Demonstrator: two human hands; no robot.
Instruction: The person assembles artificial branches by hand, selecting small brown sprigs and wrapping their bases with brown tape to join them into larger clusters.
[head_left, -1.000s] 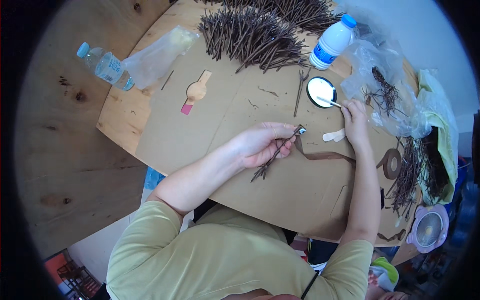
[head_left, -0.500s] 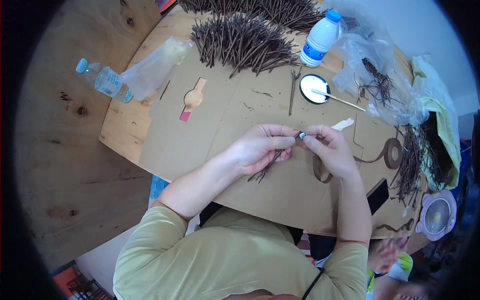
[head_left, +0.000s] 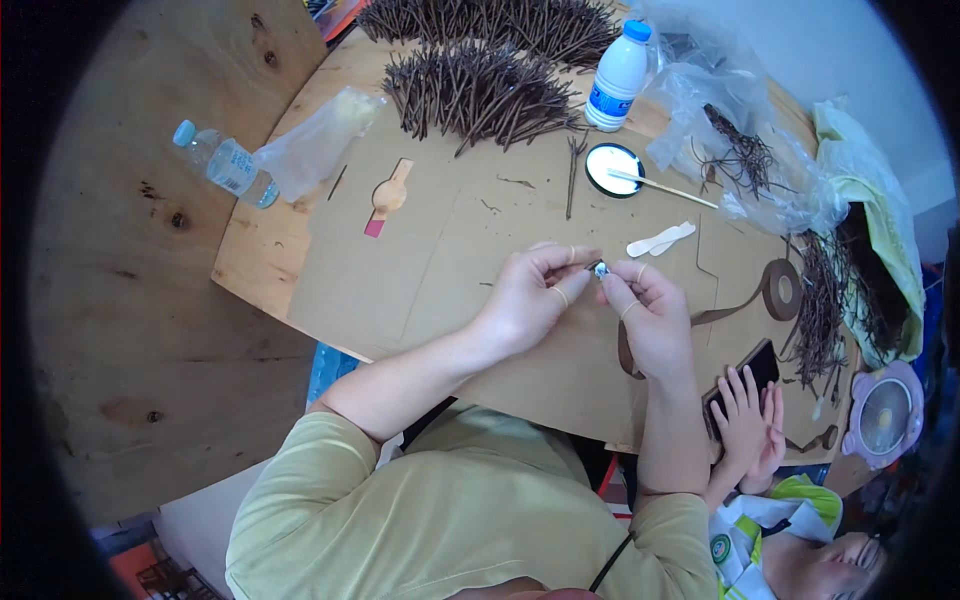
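My left hand point(head_left: 535, 300) is closed in a pinch on a brown twig, whose dark end point(head_left: 591, 264) shows at the fingertips; the rest is hidden behind the fingers. Close against it, my right hand point(head_left: 650, 310) pinches a small white-and-dark piece point(head_left: 600, 270) at the twig's end, too small to name surely. Thin yellowish bands circle fingers on both hands. A strip of brown tape point(head_left: 735, 308) runs from its roll point(head_left: 782, 290) toward my right wrist and curls beside it. Two pale flat sticks point(head_left: 660, 240) lie crossed beyond my right hand.
Bundled twigs point(head_left: 480, 95) stand at the back, near a white bottle point(head_left: 617, 75) and a dish of white paste point(head_left: 600, 182) with a stick. A clear bottle point(head_left: 228, 163) lies left. Another person's hands point(head_left: 745, 425) are by a phone point(head_left: 762, 368); a fan point(head_left: 885, 415) stands right.
The other person has leaned in at the lower right, hands now over the phone. The twig's forked lower end no longer shows below my left hand. Both flat sticks have come into view.
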